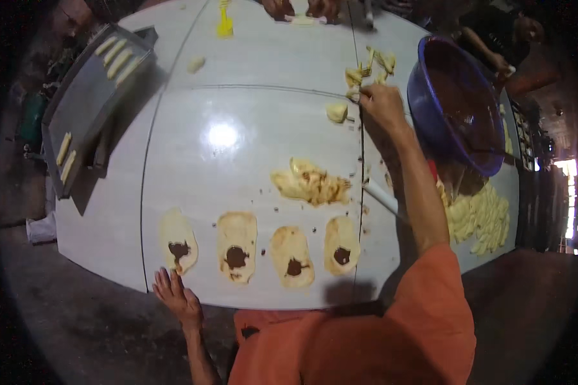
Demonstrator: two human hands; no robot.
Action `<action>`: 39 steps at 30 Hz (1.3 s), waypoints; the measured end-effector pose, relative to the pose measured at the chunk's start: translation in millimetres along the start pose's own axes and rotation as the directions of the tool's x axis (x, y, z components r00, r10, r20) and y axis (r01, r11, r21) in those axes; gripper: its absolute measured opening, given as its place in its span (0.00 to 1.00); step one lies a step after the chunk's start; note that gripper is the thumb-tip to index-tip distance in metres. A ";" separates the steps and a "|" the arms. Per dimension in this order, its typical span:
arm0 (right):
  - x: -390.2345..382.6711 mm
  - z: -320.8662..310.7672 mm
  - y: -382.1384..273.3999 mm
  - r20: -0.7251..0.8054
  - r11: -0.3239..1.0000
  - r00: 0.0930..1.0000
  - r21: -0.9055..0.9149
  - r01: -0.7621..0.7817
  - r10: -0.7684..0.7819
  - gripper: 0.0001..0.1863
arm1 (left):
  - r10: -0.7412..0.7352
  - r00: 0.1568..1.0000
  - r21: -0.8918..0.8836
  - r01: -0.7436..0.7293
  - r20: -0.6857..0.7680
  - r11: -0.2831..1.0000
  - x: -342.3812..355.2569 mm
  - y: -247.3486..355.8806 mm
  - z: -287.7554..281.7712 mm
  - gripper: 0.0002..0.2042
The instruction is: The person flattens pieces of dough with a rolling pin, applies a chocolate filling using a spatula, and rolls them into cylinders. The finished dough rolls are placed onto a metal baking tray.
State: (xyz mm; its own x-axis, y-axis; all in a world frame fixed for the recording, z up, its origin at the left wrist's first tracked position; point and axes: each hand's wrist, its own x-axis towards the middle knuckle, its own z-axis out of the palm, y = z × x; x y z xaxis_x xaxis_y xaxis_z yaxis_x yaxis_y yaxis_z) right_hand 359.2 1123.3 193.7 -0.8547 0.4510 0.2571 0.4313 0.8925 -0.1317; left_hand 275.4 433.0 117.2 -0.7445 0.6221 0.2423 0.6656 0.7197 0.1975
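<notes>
My left hand (178,300) is open, fingers stretched out, at the table's front edge just below the leftmost flattened dough piece (175,228). It holds nothing. My right arm reaches far forward, and the fingers of my right hand (382,106) are closed at a small piece of dough (352,95) beside a cluster of dough scraps (384,61). Several flat oval dough pieces lie in a row before me, each with a dark brown filling blob (236,257). Behind them sits a crumpled, brown-smeared dough lump (311,183); a smaller dough ball (337,113) lies near my right hand.
A large purple basin (420,96) with brown contents stands right of my arm, with a dough pile (481,218) in front. A white rod (382,197) lies under my forearm. A metal tray (77,128) with dough sticks is at left. Another person's hands (324,9) work opposite.
</notes>
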 end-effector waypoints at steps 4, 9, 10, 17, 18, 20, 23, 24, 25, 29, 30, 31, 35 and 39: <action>-42.3 -59.2 -36.0 0.030 0.937 0.992 0.326 -0.127 0.124 0.17 | 0.042 0.999 0.003 -0.042 -0.031 0.999 2.5 0.4 1.8 0.25; -149.2 -90.1 -87.1 0.200 0.885 0.979 0.449 -0.127 0.039 0.15 | 0.019 0.987 0.027 -0.015 -0.157 1.000 14.6 39.7 -14.9 0.23; -168.8 -90.8 -102.6 0.261 0.865 0.965 0.484 -0.133 0.002 0.14 | 0.091 0.979 0.001 -0.092 -0.181 0.996 18.3 52.1 -21.8 0.23; -279.4 -79.2 -146.8 0.353 0.838 0.930 0.535 -0.110 -0.103 0.10 | 0.454 0.885 -0.406 -0.379 0.103 0.831 51.1 192.2 -31.3 0.15; -287.5 -76.7 -146.6 0.318 0.849 0.943 0.521 -0.092 -0.093 0.09 | 0.459 0.882 -0.405 -0.383 0.106 0.830 55.7 209.8 -27.2 0.15; -297.9 -70.2 -145.1 0.264 0.856 0.962 0.510 -0.078 -0.069 0.09 | 0.571 0.819 -0.441 -0.495 0.051 0.749 63.2 239.1 -19.6 0.14; -300.8 -73.4 -143.2 0.236 0.893 0.965 0.449 -0.005 -0.114 0.08 | 0.569 0.820 -0.465 -0.481 0.061 0.743 65.2 261.4 -11.2 0.13; -300.9 -75.0 -141.8 0.221 0.888 0.969 0.461 -0.002 -0.112 0.08 | 0.580 0.813 -0.445 -0.499 0.057 0.743 67.6 264.9 -10.0 0.14; -301.6 -74.7 -139.4 0.220 0.887 0.969 0.463 -0.005 -0.109 0.08 | 0.583 0.810 -0.444 -0.502 0.059 0.742 68.0 268.7 -7.9 0.14; -302.6 -67.1 -139.0 0.167 0.887 0.970 0.455 0.082 -0.175 0.09 | 0.589 0.804 -0.462 -0.494 0.080 0.737 67.2 275.9 -3.6 0.13; -303.9 -64.2 -138.9 0.172 0.893 0.965 0.438 0.107 -0.200 0.10 | 0.594 0.801 -0.465 -0.499 0.074 0.731 64.5 276.7 0.1 0.12; -304.8 -60.7 -138.9 0.178 0.897 0.958 0.421 0.132 -0.225 0.10 | 0.600 0.797 -0.468 -0.506 0.067 0.724 64.5 277.6 1.8 0.12; -311.2 -54.2 -139.1 0.102 0.867 0.974 0.481 0.131 -0.204 0.11 | 0.643 0.764 -0.452 -0.554 0.057 0.699 65.4 278.7 4.6 0.10; -315.7 -68.7 -134.5 0.064 0.859 0.975 0.487 0.155 -0.212 0.11 | 0.670 0.742 -0.459 -0.589 0.018 0.665 66.6 281.4 8.9 0.09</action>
State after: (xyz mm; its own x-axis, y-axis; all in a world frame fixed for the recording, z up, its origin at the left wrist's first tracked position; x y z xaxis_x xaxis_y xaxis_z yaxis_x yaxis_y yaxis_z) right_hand 590.9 861.0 196.0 -0.9433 0.2505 0.2176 0.0975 0.8361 -0.5399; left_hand 412.7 679.7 180.5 -0.1073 0.9493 0.2954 0.9049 -0.0298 0.4245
